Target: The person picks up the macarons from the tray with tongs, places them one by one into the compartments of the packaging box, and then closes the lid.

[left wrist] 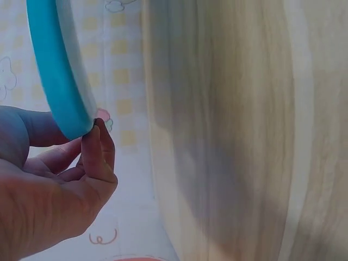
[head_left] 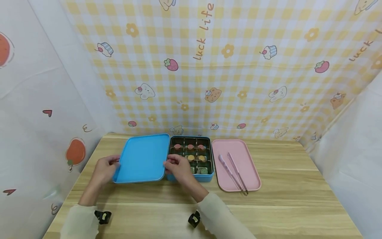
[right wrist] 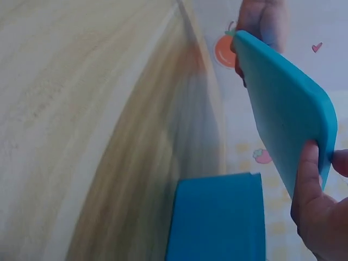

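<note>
A square blue lid [head_left: 144, 158] is held level above the wooden table, its flat inner face upward in the head view. My left hand [head_left: 105, 170] pinches its left edge; in the left wrist view thumb and fingers meet at the lid's rim [left wrist: 61, 70]. On the opposite edge my right hand [head_left: 180, 167] grips it, one finger along the underside in the right wrist view. Just right of the lid stands a blue square box [head_left: 206, 178] with a dark divided insert. Small red, yellow and green pieces sit in its compartments, some hidden behind my right hand.
To the box's right lies a pink tray [head_left: 238, 146] with a pair of tongs [head_left: 235, 171] on it, the ends overhanging its front edge. The wooden table [head_left: 286, 186] runs back to a checked yellow cloth [head_left: 238, 76]. A white printed cloth [head_left: 44, 132] hangs at the left.
</note>
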The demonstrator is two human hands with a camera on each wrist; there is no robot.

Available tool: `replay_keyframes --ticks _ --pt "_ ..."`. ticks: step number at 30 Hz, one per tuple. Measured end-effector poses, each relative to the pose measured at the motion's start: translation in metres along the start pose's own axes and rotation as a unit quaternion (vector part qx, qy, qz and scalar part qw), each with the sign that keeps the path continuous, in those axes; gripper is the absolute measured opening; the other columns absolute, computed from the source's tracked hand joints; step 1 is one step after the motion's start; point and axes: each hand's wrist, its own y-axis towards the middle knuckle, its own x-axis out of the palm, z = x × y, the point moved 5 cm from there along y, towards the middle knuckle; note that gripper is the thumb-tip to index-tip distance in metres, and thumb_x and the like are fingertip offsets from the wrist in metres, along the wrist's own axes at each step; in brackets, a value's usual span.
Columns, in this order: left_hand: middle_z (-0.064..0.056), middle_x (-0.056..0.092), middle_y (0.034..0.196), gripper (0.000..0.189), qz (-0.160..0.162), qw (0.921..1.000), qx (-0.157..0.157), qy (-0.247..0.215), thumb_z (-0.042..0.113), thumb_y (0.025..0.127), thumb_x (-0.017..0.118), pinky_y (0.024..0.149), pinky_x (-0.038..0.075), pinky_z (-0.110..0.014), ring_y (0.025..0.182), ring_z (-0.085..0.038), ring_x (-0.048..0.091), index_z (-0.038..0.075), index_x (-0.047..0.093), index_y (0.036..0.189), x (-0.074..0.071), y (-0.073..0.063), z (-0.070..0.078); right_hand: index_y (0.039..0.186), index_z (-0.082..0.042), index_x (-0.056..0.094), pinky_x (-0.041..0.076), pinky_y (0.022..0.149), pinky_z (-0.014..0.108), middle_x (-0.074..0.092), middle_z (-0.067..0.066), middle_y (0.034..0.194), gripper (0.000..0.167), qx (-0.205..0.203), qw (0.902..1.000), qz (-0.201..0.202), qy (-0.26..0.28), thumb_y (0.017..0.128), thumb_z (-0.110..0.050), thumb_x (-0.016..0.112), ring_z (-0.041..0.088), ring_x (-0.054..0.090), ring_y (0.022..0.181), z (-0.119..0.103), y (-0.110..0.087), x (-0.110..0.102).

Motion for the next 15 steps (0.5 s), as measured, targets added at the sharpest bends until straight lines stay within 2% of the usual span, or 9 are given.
replay_keyframes --ticks 6,15 --pt "-0.033 0.053 0.127 0.039 -0.008 0.9999 0.014 -0.002 0.000 0.100 0.042 0.093 0.047 -0.048 0.113 -0.040 0.052 -0.016 0.049 0.135 0.007 -0.002 0.007 0.123 -0.001 0.066 0.060 0.073 0.033 0.064 0.008 0.095 0.030 0.011 0.9993 0.001 -0.037 0.096 -0.014 0.065 0.013 0.063 0.075 -0.003 -0.002 -0.012" --pt "-0.030 0.055 0.126 0.040 -0.020 0.9994 0.027 0.003 0.001 0.101 0.043 0.086 0.050 -0.035 0.111 -0.036 0.054 -0.015 0.049 0.136 0.012 -0.003 0.015 0.120 -0.001 0.069 0.059 0.062 0.029 0.064 0.008 0.086 0.026 0.000 0.9965 0.007 -0.084 0.098 -0.013 0.062 0.012 0.061 0.066 0.001 0.002 -0.027"
